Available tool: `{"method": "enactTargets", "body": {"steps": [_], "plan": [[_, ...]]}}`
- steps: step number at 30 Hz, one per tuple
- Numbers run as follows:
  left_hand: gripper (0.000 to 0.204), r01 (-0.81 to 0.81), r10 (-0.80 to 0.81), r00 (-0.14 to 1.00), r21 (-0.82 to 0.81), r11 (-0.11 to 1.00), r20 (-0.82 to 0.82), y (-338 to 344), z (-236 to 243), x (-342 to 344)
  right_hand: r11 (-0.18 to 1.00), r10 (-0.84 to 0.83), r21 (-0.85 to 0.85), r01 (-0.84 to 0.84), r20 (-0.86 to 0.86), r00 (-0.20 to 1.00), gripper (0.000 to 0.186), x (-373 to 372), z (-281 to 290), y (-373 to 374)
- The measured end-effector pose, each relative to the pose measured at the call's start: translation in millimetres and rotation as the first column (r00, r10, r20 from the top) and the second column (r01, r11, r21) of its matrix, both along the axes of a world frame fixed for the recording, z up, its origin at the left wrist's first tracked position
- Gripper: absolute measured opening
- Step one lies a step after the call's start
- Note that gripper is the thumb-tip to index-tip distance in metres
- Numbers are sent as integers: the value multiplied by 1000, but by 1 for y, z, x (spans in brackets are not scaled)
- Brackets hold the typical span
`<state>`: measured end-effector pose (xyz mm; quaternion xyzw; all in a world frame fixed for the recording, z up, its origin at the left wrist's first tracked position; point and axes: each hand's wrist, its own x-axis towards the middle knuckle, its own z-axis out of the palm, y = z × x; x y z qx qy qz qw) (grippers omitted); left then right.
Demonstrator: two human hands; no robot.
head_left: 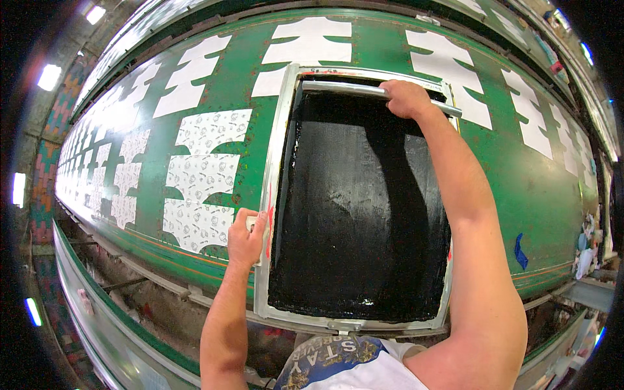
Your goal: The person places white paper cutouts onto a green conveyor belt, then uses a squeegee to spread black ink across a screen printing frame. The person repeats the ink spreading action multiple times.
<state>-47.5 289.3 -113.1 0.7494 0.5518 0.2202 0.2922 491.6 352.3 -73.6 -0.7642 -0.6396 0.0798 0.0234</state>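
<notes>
A screen-printing frame (276,153) with a pale metal rim lies on the long green table before me. Black ink covers most of its mesh (331,214). Across the frame's far end runs a squeegee (344,88) with a silvery bar, and my right hand (406,99) is closed round it right of its middle. My right arm reaches over the frame's right side and casts a dark shadow on the mesh. My left hand (247,237) is closed on a light-coloured handle at the frame's left edge. What lies under the frame is hidden.
White cut fabric pieces (205,175) with small printed figures lie left of the frame. Plain white pieces (312,39) lie along the far side and to the right (448,62). A blue scrap (520,252) rests on the table at right. Parallel tables run beyond and behind.
</notes>
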Motion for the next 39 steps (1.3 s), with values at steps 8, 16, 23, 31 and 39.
{"method": "enactTargets", "body": {"steps": [8,16,23,31,39], "plan": [[35,26,-26,1000,23,999,5,2,-3,-2,994,110,-28,-109,39,993,30,-31,10,-37],[42,23,-23,1000,11,1000,3,5,-12,-6,984,176,3,-176,-20,984,35,-113,10,-150],[31,-16,15,1000,50,999,18,8,-21,-13,982,159,116,-152,-53,986,27,-220,18,-275],[25,6,56,976,-284,959,212,22,-34,-21,990,102,103,-96,-59,993,43,-331,27,-391],[33,39,-26,988,-83,996,152,18,-29,-18,988,142,64,-138,-53,989,58,-370,30,-443]]}}
